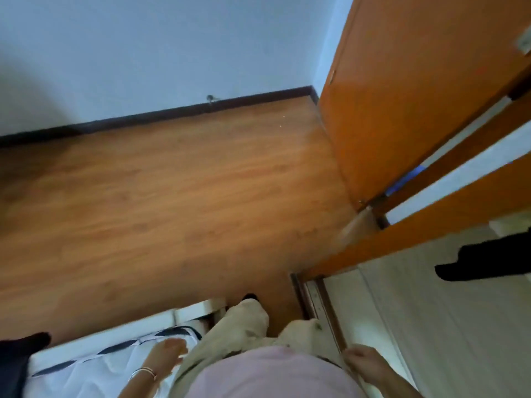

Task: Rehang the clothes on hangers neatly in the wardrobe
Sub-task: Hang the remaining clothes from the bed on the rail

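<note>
Standing between bed [86, 369] and wardrobe [431, 317], left hand [166, 358] and right hand [365, 363] held nothing, fingers loose; black garment [488, 259] showed inside, job seemingly unfinished.

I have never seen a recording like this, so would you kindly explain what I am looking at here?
There is no machine: one wide camera on a person's head looks down at their own body. The left hand, bracelets at the wrist, hangs open over a bed with a white patterned sheet. The right hand is at the edge of the wardrobe; blur hides the fingers. Neither visibly holds anything. A black garment shows inside the wardrobe, past its orange door.
</note>
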### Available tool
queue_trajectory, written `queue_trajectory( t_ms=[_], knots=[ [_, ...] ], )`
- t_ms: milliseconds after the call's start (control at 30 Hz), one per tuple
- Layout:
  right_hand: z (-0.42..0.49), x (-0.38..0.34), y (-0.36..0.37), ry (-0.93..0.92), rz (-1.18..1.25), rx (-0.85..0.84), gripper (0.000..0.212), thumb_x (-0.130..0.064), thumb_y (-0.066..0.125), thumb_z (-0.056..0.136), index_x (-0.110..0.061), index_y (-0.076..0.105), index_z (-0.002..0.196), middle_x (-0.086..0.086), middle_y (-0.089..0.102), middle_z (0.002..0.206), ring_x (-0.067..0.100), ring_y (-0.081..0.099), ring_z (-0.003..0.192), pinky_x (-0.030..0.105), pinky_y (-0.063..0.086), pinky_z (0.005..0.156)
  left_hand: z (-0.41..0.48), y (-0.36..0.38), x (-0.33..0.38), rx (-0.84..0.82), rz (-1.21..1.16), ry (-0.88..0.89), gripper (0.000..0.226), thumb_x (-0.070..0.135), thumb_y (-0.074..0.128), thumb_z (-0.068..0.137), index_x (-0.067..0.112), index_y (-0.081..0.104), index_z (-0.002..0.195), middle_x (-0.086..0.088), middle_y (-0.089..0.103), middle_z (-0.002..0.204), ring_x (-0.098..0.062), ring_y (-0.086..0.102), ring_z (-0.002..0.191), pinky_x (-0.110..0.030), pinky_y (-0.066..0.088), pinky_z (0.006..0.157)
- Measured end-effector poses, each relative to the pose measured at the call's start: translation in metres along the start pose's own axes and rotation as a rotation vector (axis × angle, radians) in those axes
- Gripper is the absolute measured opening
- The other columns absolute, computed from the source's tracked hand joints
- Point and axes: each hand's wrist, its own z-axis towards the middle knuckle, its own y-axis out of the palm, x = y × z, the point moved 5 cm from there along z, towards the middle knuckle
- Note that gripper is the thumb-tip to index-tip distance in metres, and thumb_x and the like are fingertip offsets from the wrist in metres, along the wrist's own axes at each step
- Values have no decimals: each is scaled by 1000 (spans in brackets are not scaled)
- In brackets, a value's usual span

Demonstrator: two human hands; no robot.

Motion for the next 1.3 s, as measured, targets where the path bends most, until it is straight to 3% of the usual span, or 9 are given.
queue_trajectory(
  t_ms=[133,267,467,633,733,867,1167,1233,1300],
  knots=[
    [23,-111,-25,-104,37,28,5,-17,56,89,-18,60,90,1,63,91,22,60,95,29,45,80,16,-25,19,74,-154,-85,33,5,46,93,-6,48,124,-23,51,129,12,55,37,-6,42,33],
    [49,-207,-38,-253,-72,10,14,-18,57,89,-16,61,102,2,61,99,20,57,101,29,44,83,31,-36,42,98,-321,-127,29,6,44,94,-5,50,121,-22,56,118,10,57,37,-5,42,33],
    [98,-310,-47,-232,-314,-63,9,-21,55,89,-23,61,84,-3,62,89,17,58,91,33,47,85,54,-47,72,162,-523,-287,11,-2,46,92,-6,54,96,-12,54,69,-19,51,48,-17,37,33],
    [150,-416,-76,-237,-433,-52,13,-21,50,93,-15,60,88,-4,58,81,14,55,82,23,45,66,87,-59,105,278,-723,-452,16,7,48,91,0,57,80,-9,56,70,-22,48,62,-30,33,74],
    [175,-479,-98,-271,-601,-76,15,-24,52,93,-16,65,90,0,65,95,17,60,92,29,48,84,95,-78,154,354,-785,-425,14,12,48,91,5,59,86,-9,60,80,-23,53,70,-28,35,66],
    [198,-566,-99,-218,-879,-140,21,-29,48,92,-22,63,79,-1,65,95,18,61,90,29,44,83,96,-120,189,510,-749,-289,19,14,49,92,10,60,107,-7,64,97,-20,57,88,-27,38,66],
    [180,-743,81,-403,-1181,-266,19,-23,46,94,-15,62,86,0,63,75,15,56,66,20,36,54,87,-124,134,599,-1267,-628,23,16,53,90,2,62,107,-12,61,85,-20,54,65,-21,32,47],
    [160,-779,142,-470,-1167,-325,18,-20,45,95,-12,61,90,2,61,76,14,54,64,21,36,53,96,-127,117,554,-1356,-658,25,13,53,90,-1,60,111,-14,60,90,-22,53,67,-23,36,51],
    [134,-815,205,-549,-1149,-363,17,-19,45,95,-12,60,93,2,61,78,14,54,66,22,37,54,110,-144,103,539,-1354,-660,28,9,52,91,-2,58,116,-16,60,109,-28,58,87,-32,48,71]
  ],
)
